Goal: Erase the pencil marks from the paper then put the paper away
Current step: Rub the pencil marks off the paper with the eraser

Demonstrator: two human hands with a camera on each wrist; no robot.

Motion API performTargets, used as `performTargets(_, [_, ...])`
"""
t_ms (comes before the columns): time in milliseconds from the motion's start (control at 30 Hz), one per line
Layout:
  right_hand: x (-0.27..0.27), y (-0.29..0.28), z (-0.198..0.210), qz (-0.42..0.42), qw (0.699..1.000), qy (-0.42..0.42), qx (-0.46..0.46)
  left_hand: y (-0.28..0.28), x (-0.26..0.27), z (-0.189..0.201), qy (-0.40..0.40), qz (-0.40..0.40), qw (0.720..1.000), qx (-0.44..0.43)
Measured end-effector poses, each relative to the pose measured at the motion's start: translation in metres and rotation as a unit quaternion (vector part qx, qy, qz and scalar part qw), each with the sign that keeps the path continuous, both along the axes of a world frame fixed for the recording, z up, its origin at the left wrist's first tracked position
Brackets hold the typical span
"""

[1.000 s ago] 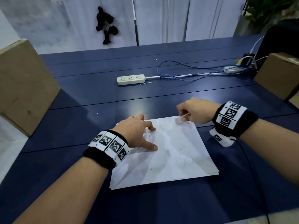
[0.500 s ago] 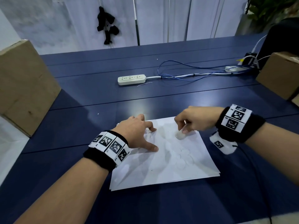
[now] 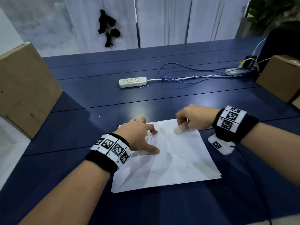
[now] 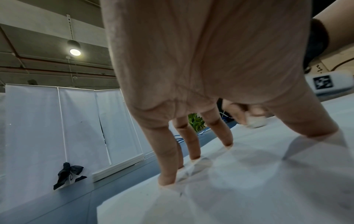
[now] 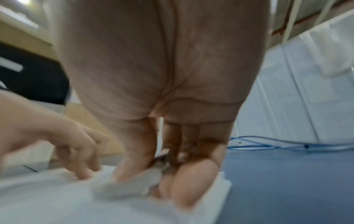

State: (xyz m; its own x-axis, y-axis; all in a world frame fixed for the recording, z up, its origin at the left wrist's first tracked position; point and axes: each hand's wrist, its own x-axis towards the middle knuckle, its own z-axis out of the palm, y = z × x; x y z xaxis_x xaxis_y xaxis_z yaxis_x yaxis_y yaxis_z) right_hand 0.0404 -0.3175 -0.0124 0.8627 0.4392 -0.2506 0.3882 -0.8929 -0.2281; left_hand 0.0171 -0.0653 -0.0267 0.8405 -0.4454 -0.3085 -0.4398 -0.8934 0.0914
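Observation:
A thin stack of white paper lies on the dark blue table in front of me, with faint pencil circles near its right side. My left hand presses spread, straight fingers on the paper's left part. My right hand pinches a small white eraser against the sheet near its far edge. The eraser is blurred in the right wrist view and shows small in the left wrist view.
A white power strip with blue and white cables lies farther back. Cardboard boxes stand at the left and right edges. White screens close off the far side.
The right hand rubbed the eraser toward me across the paper's far part, then a little back away. The left hand has stayed pressed on the sheet.

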Motion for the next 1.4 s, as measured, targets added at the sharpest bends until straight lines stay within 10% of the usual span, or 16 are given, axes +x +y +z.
performTargets(133, [0.013, -0.001, 0.003, -0.029, 0.997, -0.071, -0.024, 0.000, -0.001, 0.001, 0.000, 0.001, 1.000, -0.001])
performTargets(300, [-0.013, -0.008, -0.001, 0.038, 0.996, 0.085, -0.003, 0.000, 0.000, 0.000, 0.002, 0.003, 1.000, 0.005])
performTargets(500, [0.015, -0.005, 0.003, -0.026, 0.998, -0.055, -0.016, -0.001, -0.001, 0.001, 0.004, 0.003, 1.000, 0.003])
performTargets(700, [-0.007, -0.012, 0.002, 0.050, 0.995, 0.089, -0.015, 0.000, 0.000, 0.001, 0.003, 0.005, 1.000, 0.003])
performTargets(867, [0.014, -0.012, 0.002, -0.025, 0.998, -0.058, -0.019, -0.001, -0.001, 0.001, 0.002, 0.003, 1.000, 0.001])
performTargets(1067, [-0.009, -0.016, 0.000, 0.044, 0.996, 0.076, -0.024, -0.001, -0.001, 0.002, 0.004, 0.006, 1.000, 0.001])
performTargets(1267, [0.005, -0.008, 0.010, -0.037, 0.996, -0.073, -0.029, -0.002, -0.002, 0.002, 0.006, 0.008, 1.000, 0.003])
performTargets(1400, [-0.010, -0.013, 0.007, 0.024, 0.998, 0.025, -0.050, -0.001, -0.002, 0.002, 0.010, 0.012, 1.000, 0.000])
